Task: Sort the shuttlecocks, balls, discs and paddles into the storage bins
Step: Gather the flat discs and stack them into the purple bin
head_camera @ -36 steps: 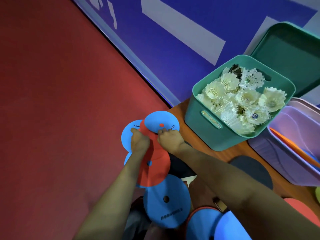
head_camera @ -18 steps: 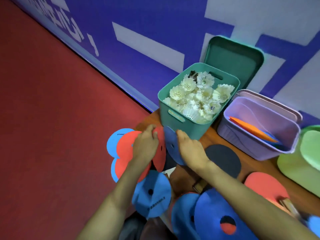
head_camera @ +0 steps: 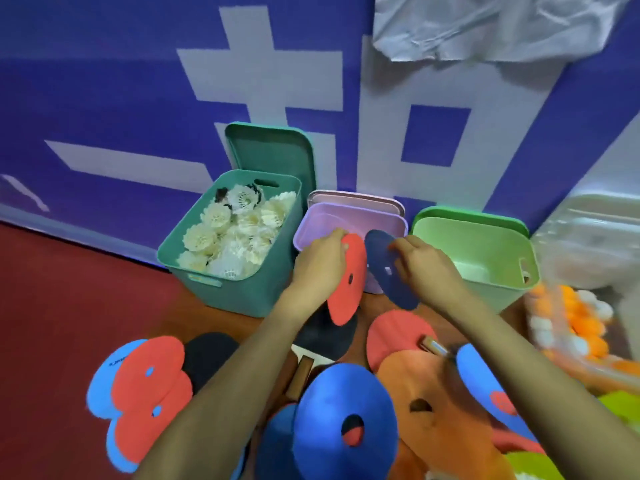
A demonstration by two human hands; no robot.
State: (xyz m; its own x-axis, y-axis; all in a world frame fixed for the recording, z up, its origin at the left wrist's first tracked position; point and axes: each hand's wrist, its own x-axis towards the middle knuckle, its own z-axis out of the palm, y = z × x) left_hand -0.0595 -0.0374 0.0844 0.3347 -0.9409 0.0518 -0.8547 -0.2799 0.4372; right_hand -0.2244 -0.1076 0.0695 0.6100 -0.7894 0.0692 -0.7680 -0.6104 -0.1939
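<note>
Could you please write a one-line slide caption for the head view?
Left hand holds a red disc, right hand a blue disc, at the lilac bin.

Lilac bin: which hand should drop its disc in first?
Left, probably: left hand holds the red disc at the lilac bin rim; right hand, with the blue disc, sits nearer the light green bin.
</note>
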